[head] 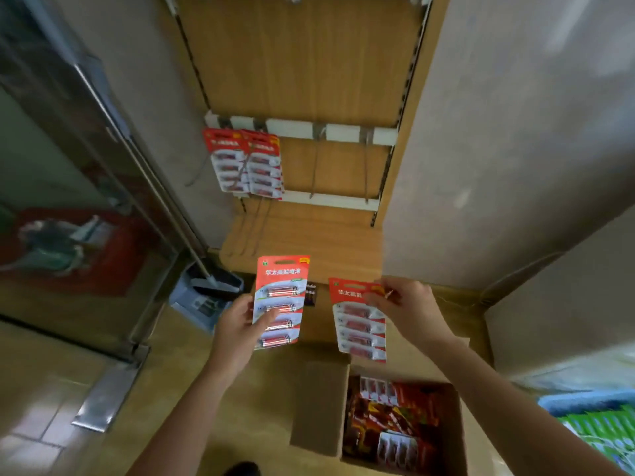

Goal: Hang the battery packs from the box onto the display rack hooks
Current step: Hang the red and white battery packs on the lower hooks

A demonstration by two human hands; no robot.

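1. Far left, a grey dustpan (206, 297) with a long handle stands on the floor beside a metal-framed door, apart from the work.
2. On the display rack (302, 63), two hung packs (245, 163) dangle from the leftmost hooks of the white rail, side by side and slightly overlapping. Filling appears to run from the left.
3. The left hand (237, 328) grips a battery pack (280, 300) by its lower left edge, thumb across the front. The pack is upright with its hang slot at the top and clear of the fingers, which would leave the slot free to slide onto a hook.
4. Higher up, the empty hooks (314, 166) stick out from the same rail and are the likely next places.
5. The right hand (409, 307) pinches a second pack (360, 324) at its top right corner, so it hangs straight down above the box. The fingers cover part of the header, so the grip probably needs shifting before hanging.
6. Lower right, the cardboard box (319, 407) sits open on the floor with one flap folded out. Many more red packs lie loosely piled inside.
7. At the far right edge, a blue basket (584, 401) holds green packets; what they are cannot be told.
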